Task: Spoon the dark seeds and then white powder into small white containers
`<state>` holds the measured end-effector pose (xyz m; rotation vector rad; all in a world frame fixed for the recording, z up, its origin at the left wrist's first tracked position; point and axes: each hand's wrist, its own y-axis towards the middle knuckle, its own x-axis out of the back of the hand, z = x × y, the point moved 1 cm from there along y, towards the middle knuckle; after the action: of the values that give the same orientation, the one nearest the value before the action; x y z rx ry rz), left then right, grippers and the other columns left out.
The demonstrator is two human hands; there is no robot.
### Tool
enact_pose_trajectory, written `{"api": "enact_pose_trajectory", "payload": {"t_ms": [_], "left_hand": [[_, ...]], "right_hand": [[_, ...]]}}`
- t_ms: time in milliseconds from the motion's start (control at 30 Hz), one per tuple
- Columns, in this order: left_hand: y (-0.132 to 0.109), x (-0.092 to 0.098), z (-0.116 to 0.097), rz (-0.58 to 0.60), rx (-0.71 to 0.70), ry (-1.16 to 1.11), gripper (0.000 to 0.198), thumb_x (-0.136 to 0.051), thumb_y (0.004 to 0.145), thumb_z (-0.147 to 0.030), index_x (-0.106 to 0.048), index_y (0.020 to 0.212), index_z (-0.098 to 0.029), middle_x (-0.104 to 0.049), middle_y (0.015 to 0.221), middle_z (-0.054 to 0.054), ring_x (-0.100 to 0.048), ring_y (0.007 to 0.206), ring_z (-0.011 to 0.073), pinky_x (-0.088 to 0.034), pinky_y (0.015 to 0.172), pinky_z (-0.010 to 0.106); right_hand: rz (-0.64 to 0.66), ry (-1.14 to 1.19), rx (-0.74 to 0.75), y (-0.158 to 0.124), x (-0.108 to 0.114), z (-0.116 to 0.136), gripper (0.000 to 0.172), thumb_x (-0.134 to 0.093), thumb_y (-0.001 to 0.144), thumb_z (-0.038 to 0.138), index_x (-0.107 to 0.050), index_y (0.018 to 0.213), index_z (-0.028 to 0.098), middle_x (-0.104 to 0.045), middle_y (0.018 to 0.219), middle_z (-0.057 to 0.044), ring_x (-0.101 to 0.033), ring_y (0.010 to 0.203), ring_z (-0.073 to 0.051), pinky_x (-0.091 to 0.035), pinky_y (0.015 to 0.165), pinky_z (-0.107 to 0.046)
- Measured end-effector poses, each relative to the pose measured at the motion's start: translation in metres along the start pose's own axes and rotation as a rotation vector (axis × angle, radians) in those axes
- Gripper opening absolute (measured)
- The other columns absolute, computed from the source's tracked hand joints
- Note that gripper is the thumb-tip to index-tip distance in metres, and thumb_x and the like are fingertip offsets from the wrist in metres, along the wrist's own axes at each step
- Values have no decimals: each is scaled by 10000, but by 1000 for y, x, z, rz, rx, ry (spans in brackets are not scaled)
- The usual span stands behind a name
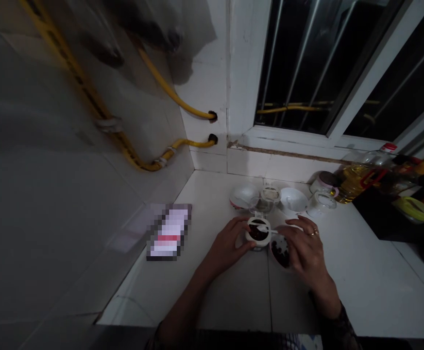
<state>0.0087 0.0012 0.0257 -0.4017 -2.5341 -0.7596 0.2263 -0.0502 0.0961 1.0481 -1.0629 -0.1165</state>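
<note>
With its fingers around the side, my left hand (231, 244) holds a small spice jar (258, 243) that has a white rim and a flipped-up clear lid (261, 205). Dark contents show inside the jar. Pinched in my right hand (305, 248) is a small white spoon (268, 230), its bowl over the jar's mouth. Beneath that hand sits a bowl (279, 247) with dark bits in it, partly hidden by my fingers.
Behind the jar stand a white bowl (244, 197), another white bowl (293, 201) and more jars (321, 204). An oil bottle (357, 177) is at the right, by a dark box (375, 209). A phone (170, 232) leans at the left wall; yellow pipes (131, 160) run above.
</note>
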Motion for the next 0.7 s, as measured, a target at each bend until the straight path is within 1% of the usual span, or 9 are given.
{"api": "enact_pose_trajectory", "payload": {"t_ms": [100,167,267,367,467,567,633,700], "left_hand": [[0,0,-1,-4,4,4,200,-697,861,-271,-558,1002,-241,-594,1299,85,-606,1200,240,-508,1017,410],[0,0,-1,-4,5,7,197,-693,861,-266,-558,1002,-240,-593,1302,88,-608,1198,239,-510,1012,406],[0,0,-1,-8,-6,2,195,-688,865,-266,-558,1007,-236,-593,1300,92,-607,1198,239,-509,1010,410],[0,0,0,-12,-14,-2,188,-682,874,-278,-557,1009,-241,-596,1298,87,-608,1192,238,-513,1004,413],[0,0,-1,-9,-9,3,179,-679,876,-278,-560,1004,-244,-597,1299,82,-608,1192,240,-512,1009,416],[0,0,-1,-2,-5,3,178,-675,879,-275,-557,1009,-243,-594,1301,84,-604,1202,242,-509,1014,419],[0,0,0,4,-5,3,186,-676,882,-281,-550,1014,-243,-587,1308,89,-599,1211,244,-508,1013,420],[-1,0,1,11,-5,4,196,-680,883,-289,-544,1017,-243,-582,1312,90,-596,1215,246,-508,1011,424]], "right_hand": [[-76,-2,-91,-9,13,-12,358,-477,868,47,-656,1096,257,-733,908,-40,-662,991,-249,-481,921,-456],[-84,-37,-152,-19,19,-23,319,-497,875,64,-669,1063,255,-727,876,-45,-663,977,-257,-494,864,-434],[9,-141,-201,-36,24,-40,302,-489,874,65,-685,1022,242,-723,839,-50,-660,980,-268,-488,824,-423],[96,-252,-199,-48,22,-49,327,-480,851,40,-692,1016,227,-727,848,-64,-648,986,-278,-477,822,-429],[134,-299,-157,-54,17,-47,359,-471,826,2,-685,1026,210,-734,878,-80,-637,983,-280,-476,814,-424],[169,-243,-125,-54,15,-38,379,-449,819,-15,-677,1020,212,-730,850,-68,-643,953,-266,-479,803,-414],[181,-181,-120,-54,17,-32,367,-448,831,-5,-673,1015,220,-728,836,-55,-645,939,-255,-478,832,-421],[154,-184,-130,-53,19,-29,351,-461,844,8,-671,1023,224,-733,843,-50,-643,929,-250,-460,895,-446]]}}
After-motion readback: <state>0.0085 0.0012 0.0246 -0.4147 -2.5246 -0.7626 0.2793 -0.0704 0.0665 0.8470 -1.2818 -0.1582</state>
